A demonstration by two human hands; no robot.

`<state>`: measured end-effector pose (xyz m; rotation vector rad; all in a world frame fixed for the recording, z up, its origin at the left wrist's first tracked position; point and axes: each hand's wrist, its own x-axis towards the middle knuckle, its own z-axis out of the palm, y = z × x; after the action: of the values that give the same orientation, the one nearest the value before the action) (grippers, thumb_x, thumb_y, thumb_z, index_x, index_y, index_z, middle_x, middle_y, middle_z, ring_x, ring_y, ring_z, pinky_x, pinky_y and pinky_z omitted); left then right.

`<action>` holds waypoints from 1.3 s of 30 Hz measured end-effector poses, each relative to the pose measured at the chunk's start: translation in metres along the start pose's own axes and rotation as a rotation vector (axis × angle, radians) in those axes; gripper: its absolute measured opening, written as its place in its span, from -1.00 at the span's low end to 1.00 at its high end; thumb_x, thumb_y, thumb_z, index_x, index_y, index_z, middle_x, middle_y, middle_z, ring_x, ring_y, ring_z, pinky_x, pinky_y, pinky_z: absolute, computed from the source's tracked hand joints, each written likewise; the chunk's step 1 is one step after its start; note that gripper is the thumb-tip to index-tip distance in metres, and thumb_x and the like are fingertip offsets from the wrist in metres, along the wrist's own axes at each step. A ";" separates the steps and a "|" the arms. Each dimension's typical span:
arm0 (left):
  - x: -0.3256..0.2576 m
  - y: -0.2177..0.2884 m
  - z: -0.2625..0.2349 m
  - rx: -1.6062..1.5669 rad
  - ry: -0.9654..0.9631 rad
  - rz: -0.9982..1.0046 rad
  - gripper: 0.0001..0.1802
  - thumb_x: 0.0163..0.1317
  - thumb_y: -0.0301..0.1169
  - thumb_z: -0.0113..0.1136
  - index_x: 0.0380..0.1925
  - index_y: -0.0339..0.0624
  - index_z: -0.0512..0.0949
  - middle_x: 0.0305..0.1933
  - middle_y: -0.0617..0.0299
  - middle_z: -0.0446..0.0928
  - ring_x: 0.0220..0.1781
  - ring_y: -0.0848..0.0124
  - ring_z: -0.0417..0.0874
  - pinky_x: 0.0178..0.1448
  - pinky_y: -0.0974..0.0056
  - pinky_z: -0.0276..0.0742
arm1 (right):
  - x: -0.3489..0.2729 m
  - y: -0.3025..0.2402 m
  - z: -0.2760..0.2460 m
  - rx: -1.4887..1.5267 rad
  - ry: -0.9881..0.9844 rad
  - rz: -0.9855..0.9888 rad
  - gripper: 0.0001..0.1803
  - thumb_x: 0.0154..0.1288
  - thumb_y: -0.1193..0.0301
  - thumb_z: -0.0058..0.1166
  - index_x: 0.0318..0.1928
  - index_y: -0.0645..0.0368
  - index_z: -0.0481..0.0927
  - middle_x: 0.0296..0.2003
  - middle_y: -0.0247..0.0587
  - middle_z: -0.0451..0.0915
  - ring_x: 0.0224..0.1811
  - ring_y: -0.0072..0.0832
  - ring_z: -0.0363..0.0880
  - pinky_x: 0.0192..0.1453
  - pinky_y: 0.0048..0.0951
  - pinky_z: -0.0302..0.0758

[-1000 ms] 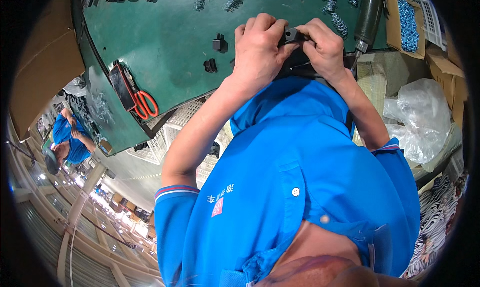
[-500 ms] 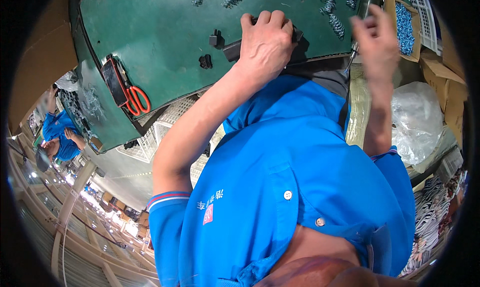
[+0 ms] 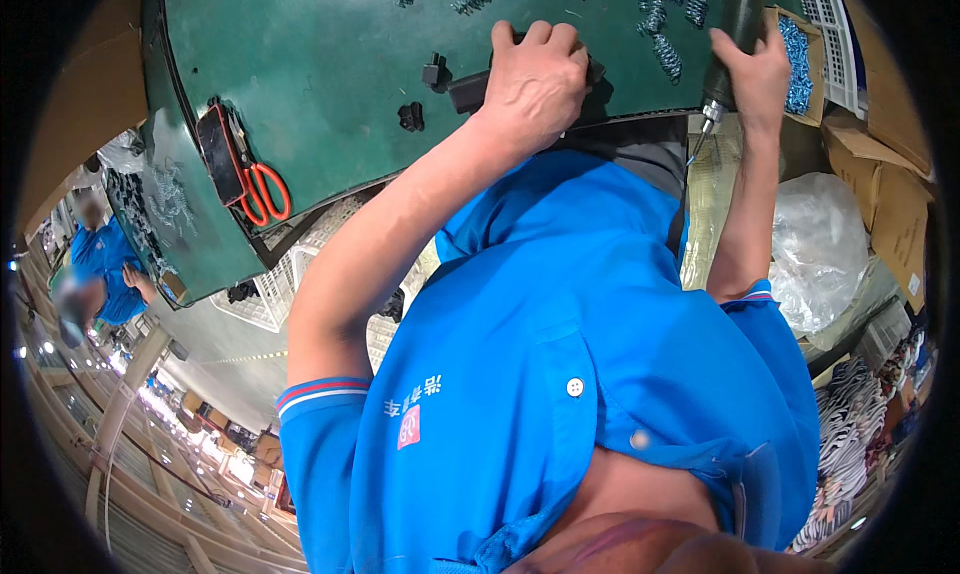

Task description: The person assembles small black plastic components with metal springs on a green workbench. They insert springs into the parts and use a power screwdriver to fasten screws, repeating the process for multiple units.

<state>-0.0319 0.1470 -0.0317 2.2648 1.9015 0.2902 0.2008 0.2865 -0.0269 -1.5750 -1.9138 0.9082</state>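
Observation:
My left hand (image 3: pixel 535 79) lies fingers-down over a long black plastic part (image 3: pixel 468 91) at the near edge of the green table mat (image 3: pixel 330 64), pressing on it. My right hand (image 3: pixel 752 66) is off to the right, closed around a dark powered screwdriver (image 3: pixel 722 44) that hangs bit-down. The bit tip (image 3: pixel 694 152) is below the table edge, clear of the part. Two small black pieces (image 3: pixel 433 71) (image 3: pixel 410 117) lie just left of the part. Most of the part is hidden under my left hand.
Red-handled scissors (image 3: pixel 262 194) and a flat black case (image 3: pixel 215 154) lie at the mat's left. Metal springs (image 3: pixel 655 19) are scattered at the far edge. A box of blue pieces (image 3: pixel 797 59), cardboard boxes (image 3: pixel 885 189) and a clear plastic bag (image 3: pixel 825 244) stand to the right. A co-worker in blue (image 3: pixel 100 269) is at far left.
Both hands were together on the black part. My right hand has left it, swung right and taken hold of the screwdriver. My left hand stays on the part.

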 end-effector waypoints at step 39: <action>-0.002 -0.002 0.009 -0.065 0.093 -0.033 -0.65 -0.03 -0.22 0.42 -0.22 -0.06 0.64 -0.18 0.28 0.50 -0.01 0.28 0.53 0.10 0.00 0.27 | -0.033 -0.126 0.055 1.073 0.147 -0.468 -0.71 0.22 0.58 0.05 -0.03 0.35 0.45 -0.22 -0.10 0.50 -0.29 -0.40 0.55 -0.17 -0.42 0.54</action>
<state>-0.0319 0.1456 -0.0410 2.2125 1.9416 0.4540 0.0859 0.2305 0.0336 -0.5116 -1.2073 1.2357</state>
